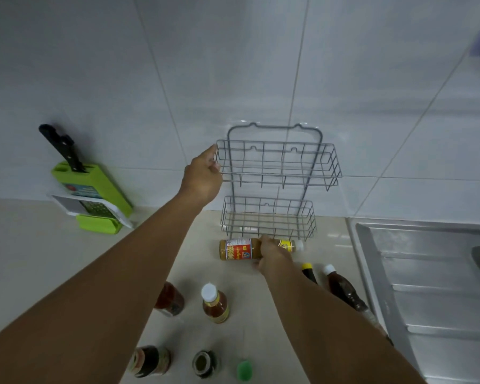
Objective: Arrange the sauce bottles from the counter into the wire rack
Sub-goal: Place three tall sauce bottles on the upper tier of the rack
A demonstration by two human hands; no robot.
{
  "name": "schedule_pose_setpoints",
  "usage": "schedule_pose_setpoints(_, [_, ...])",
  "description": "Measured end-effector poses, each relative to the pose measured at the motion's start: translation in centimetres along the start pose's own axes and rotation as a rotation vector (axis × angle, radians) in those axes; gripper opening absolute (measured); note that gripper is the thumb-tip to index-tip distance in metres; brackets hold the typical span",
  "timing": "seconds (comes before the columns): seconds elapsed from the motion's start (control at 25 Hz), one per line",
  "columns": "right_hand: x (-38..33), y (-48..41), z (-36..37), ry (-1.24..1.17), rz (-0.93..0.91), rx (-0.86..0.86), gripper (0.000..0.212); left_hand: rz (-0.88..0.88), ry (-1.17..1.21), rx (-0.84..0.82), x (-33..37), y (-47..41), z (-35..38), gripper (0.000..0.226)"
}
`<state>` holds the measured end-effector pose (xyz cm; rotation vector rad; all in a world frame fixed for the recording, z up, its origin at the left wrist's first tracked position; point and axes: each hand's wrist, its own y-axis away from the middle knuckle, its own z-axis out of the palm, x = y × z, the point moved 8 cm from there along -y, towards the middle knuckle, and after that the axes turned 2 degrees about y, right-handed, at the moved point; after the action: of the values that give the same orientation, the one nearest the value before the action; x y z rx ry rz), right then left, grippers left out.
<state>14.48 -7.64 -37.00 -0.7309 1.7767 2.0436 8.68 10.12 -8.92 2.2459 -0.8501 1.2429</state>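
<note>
I can't read the yellow bottle neck, hidden by right hand; dark bottle partly behind forearm; green cap btm blurred.

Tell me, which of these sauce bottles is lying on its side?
The mustard-yellow bottle with the red label, just before the wire rack, under the right hand. The other bottles all stand upright.

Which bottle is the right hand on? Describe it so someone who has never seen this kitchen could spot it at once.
Start at the wire rack standing against the tiled wall. On the counter just in front of its lower basket lies a yellowish sauce bottle with a red and white label and a white cap. The right hand grips it. It is the only bottle lying on its side; the others stand upright.
</note>
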Motion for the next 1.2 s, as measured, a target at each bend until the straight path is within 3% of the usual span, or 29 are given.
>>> schedule_pose_setpoints(0.12, [-0.2,2.4,-1.2,-0.056,-0.043,0.201,0.073,0.014,0.027,-0.026,-0.1,-0.1,0.0,0.054])
schedule_pose_setpoints(0.2, [-1.6,5.8,-2.2,0.02,-0.202,0.318,0.071,0.024,0.044,-0.034,0.0,0.0,0.0,0.053])
schedule_pose_setpoints(0.32, [-6.1,12.7,-2.3,0.213,-0.636,0.224,0.041,0.021,0.062,-0.04,-0.3,0.0,0.0,0.052])
schedule_pose_setpoints(0.4, [-9.6,18.0,-1.8,0.305,-0.9,0.129,0.033,0.022,0.067,-0.042,-0.4,0.0,0.1,0.052])
schedule_pose_setpoints(0.52, [-15.6,27.8,-0.4,0.328,-1.259,0.008,0.043,0.018,0.071,-0.034,-0.2,-0.1,0.0,0.052])
schedule_pose_setpoints(0.68, [-23.2,36.1,1.6,0.336,-1.532,0.077,0.065,0.01,0.088,-0.047,-0.2,0.2,0.1,0.052])
schedule_pose_setpoints(0.8, [-26.2,36.3,5.3,0.507,-1.583,0.074,0.072,-0.002,0.13,-0.049,-0.1,0.8,-0.1,0.051])
schedule_pose_setpoints(1.2, [-25.3,27.5,10.8,0.746,-1.335,-0.016,0.075,0.022,0.192,-0.072,0.9,1.4,-0.8,0.049])
